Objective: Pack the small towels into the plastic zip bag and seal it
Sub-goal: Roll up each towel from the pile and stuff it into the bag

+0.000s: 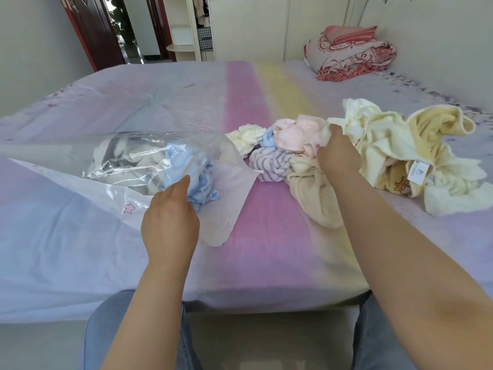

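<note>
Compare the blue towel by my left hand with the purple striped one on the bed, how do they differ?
The blue towel sits at the mouth of the plastic zip bag, partly under its film, beside the left hand; the purple striped towel lies outside the bag on the bed sheet. The blue towel is plain pale blue; the purple one has lilac and white stripes. Both are small, ribbed and bunched up.

The zip bag [128, 156] is clear, glossy, crinkled plastic, the small towels [373, 145] beside it are soft, fluffy matt terry cloth, and the bed sheet [80, 249] under both is smooth matt woven cloth.
</note>
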Demonstrator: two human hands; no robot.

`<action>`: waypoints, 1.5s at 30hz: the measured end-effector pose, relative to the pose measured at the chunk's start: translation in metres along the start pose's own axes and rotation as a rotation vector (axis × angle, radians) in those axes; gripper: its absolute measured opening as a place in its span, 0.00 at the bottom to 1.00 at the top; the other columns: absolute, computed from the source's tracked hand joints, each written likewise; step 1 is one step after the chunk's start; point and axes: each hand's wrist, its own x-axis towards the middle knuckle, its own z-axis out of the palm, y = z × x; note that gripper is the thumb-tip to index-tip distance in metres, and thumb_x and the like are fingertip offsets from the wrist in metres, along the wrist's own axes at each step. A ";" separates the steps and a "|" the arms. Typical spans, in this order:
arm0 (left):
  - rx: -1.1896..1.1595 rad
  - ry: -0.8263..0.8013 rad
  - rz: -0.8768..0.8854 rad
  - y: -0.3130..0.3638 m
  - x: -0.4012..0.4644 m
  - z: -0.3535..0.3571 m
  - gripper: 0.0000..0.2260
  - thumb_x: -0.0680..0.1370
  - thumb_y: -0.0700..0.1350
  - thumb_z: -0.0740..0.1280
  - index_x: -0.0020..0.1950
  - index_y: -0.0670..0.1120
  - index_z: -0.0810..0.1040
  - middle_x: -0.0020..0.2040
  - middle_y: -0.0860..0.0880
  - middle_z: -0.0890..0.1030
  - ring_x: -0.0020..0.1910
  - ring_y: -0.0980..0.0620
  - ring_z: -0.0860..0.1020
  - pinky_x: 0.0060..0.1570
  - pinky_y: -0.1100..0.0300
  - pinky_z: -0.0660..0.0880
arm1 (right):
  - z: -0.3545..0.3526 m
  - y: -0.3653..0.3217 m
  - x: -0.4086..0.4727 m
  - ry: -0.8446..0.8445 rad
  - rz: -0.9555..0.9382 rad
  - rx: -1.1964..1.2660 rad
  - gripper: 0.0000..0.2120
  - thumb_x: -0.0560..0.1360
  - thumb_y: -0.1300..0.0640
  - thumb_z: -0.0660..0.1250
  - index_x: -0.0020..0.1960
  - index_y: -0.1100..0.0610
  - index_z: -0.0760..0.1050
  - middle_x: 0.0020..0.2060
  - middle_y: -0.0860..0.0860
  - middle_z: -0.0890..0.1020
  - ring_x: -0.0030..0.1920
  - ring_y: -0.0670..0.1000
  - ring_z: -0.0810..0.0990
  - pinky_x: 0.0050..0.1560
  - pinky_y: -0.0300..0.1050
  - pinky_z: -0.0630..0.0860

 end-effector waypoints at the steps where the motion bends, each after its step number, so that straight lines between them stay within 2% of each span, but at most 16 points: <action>1: 0.003 -0.007 -0.003 -0.001 0.001 0.000 0.20 0.76 0.33 0.63 0.67 0.44 0.76 0.53 0.40 0.82 0.51 0.36 0.77 0.39 0.49 0.71 | 0.003 -0.001 -0.003 0.034 -0.040 -0.062 0.30 0.77 0.53 0.63 0.75 0.51 0.55 0.62 0.61 0.71 0.54 0.62 0.76 0.43 0.51 0.70; 4: 0.002 -0.034 0.010 -0.001 0.001 0.002 0.21 0.77 0.33 0.62 0.69 0.44 0.75 0.54 0.41 0.82 0.53 0.38 0.77 0.41 0.49 0.72 | 0.017 -0.001 -0.013 0.063 -0.098 -0.209 0.31 0.75 0.60 0.64 0.75 0.46 0.57 0.64 0.59 0.64 0.54 0.60 0.72 0.45 0.52 0.74; 8: -0.030 -0.050 0.009 -0.004 0.001 0.004 0.21 0.77 0.33 0.62 0.70 0.45 0.74 0.57 0.42 0.81 0.56 0.38 0.75 0.44 0.48 0.72 | 0.018 0.004 -0.014 0.031 -0.078 -0.247 0.15 0.78 0.58 0.61 0.64 0.57 0.73 0.60 0.60 0.68 0.53 0.62 0.75 0.44 0.50 0.72; 11: -0.079 -0.036 -0.008 -0.007 0.002 0.002 0.22 0.76 0.31 0.62 0.69 0.43 0.75 0.57 0.40 0.81 0.57 0.37 0.75 0.46 0.48 0.73 | 0.008 -0.007 -0.020 0.148 -0.230 -0.035 0.11 0.76 0.56 0.64 0.56 0.58 0.79 0.56 0.59 0.71 0.54 0.60 0.74 0.48 0.54 0.75; 14: -0.117 -0.026 -0.032 -0.007 0.002 0.002 0.22 0.76 0.31 0.62 0.69 0.43 0.74 0.56 0.39 0.81 0.58 0.37 0.74 0.46 0.48 0.72 | 0.000 -0.039 -0.054 0.211 -0.559 0.325 0.08 0.73 0.62 0.65 0.49 0.59 0.81 0.56 0.56 0.73 0.59 0.55 0.70 0.61 0.48 0.68; 17: -0.162 -0.024 -0.032 -0.003 0.002 0.005 0.22 0.76 0.31 0.62 0.69 0.42 0.74 0.56 0.38 0.81 0.58 0.36 0.74 0.47 0.47 0.73 | -0.005 -0.059 -0.106 -0.036 -0.726 0.545 0.08 0.75 0.55 0.58 0.51 0.52 0.75 0.53 0.47 0.77 0.51 0.42 0.73 0.55 0.36 0.68; 20: -0.182 -0.024 -0.036 -0.003 0.002 0.007 0.22 0.76 0.31 0.62 0.69 0.42 0.74 0.56 0.38 0.81 0.58 0.37 0.74 0.47 0.48 0.72 | -0.006 -0.068 -0.136 -0.370 -0.598 0.782 0.06 0.78 0.51 0.54 0.49 0.44 0.69 0.40 0.43 0.79 0.36 0.42 0.77 0.41 0.38 0.73; 23: -0.173 -0.026 -0.062 -0.006 0.002 0.009 0.22 0.76 0.31 0.61 0.70 0.43 0.74 0.55 0.39 0.81 0.59 0.38 0.74 0.45 0.52 0.70 | -0.002 -0.073 -0.118 -0.081 -0.546 0.716 0.05 0.78 0.51 0.58 0.50 0.48 0.72 0.45 0.39 0.78 0.47 0.43 0.77 0.49 0.39 0.73; 25: -0.168 -0.032 -0.084 -0.008 0.002 0.009 0.22 0.77 0.32 0.60 0.70 0.44 0.73 0.53 0.40 0.81 0.58 0.39 0.74 0.44 0.53 0.68 | 0.011 -0.069 -0.090 0.052 -0.505 0.346 0.14 0.75 0.48 0.65 0.59 0.51 0.73 0.60 0.48 0.75 0.61 0.53 0.73 0.60 0.49 0.70; 28: -0.169 -0.037 -0.086 -0.009 0.001 0.009 0.23 0.77 0.31 0.59 0.70 0.45 0.73 0.52 0.40 0.81 0.58 0.40 0.74 0.42 0.54 0.67 | 0.041 -0.052 -0.075 -0.444 -0.366 0.116 0.48 0.68 0.44 0.74 0.77 0.51 0.49 0.77 0.55 0.51 0.75 0.56 0.57 0.71 0.53 0.62; 30: -0.174 -0.034 -0.083 -0.010 0.000 0.008 0.23 0.77 0.31 0.59 0.70 0.45 0.73 0.51 0.40 0.80 0.57 0.40 0.74 0.41 0.55 0.67 | 0.065 -0.040 -0.092 -0.673 -0.363 0.131 0.54 0.68 0.42 0.74 0.78 0.49 0.38 0.76 0.55 0.59 0.72 0.57 0.65 0.70 0.53 0.65; 33: -0.181 -0.046 -0.084 -0.011 0.000 0.009 0.23 0.77 0.31 0.59 0.71 0.45 0.73 0.52 0.40 0.80 0.58 0.40 0.74 0.42 0.55 0.67 | 0.086 -0.027 -0.109 -0.607 -0.309 0.186 0.46 0.68 0.37 0.71 0.77 0.46 0.48 0.65 0.54 0.75 0.63 0.58 0.75 0.62 0.55 0.72; 36: -0.191 -0.073 -0.088 -0.010 0.000 0.010 0.24 0.77 0.31 0.58 0.72 0.45 0.72 0.54 0.41 0.80 0.58 0.40 0.73 0.43 0.54 0.68 | 0.085 -0.029 -0.109 -0.596 -0.309 0.210 0.25 0.70 0.38 0.67 0.63 0.49 0.71 0.56 0.52 0.81 0.57 0.58 0.78 0.57 0.53 0.74; 38: -0.197 -0.071 -0.089 -0.011 0.002 0.009 0.24 0.78 0.31 0.58 0.72 0.45 0.71 0.57 0.41 0.80 0.59 0.40 0.73 0.45 0.53 0.69 | 0.082 -0.028 -0.113 -0.460 -0.410 0.258 0.18 0.71 0.44 0.70 0.54 0.55 0.76 0.54 0.54 0.79 0.57 0.58 0.77 0.56 0.53 0.73; 42: -0.286 -0.074 -0.120 -0.018 0.008 0.006 0.23 0.78 0.32 0.57 0.72 0.45 0.71 0.63 0.44 0.78 0.62 0.41 0.73 0.53 0.53 0.71 | 0.059 -0.032 -0.132 -0.160 -0.667 0.344 0.25 0.68 0.46 0.73 0.60 0.56 0.76 0.74 0.48 0.55 0.75 0.54 0.54 0.73 0.53 0.57; 45: -0.400 -0.143 -0.134 -0.021 0.011 0.002 0.24 0.78 0.31 0.58 0.73 0.45 0.70 0.63 0.46 0.76 0.64 0.43 0.72 0.58 0.60 0.67 | 0.038 -0.044 -0.149 -0.020 -0.953 0.416 0.29 0.68 0.45 0.70 0.62 0.62 0.73 0.70 0.48 0.65 0.74 0.52 0.60 0.75 0.54 0.55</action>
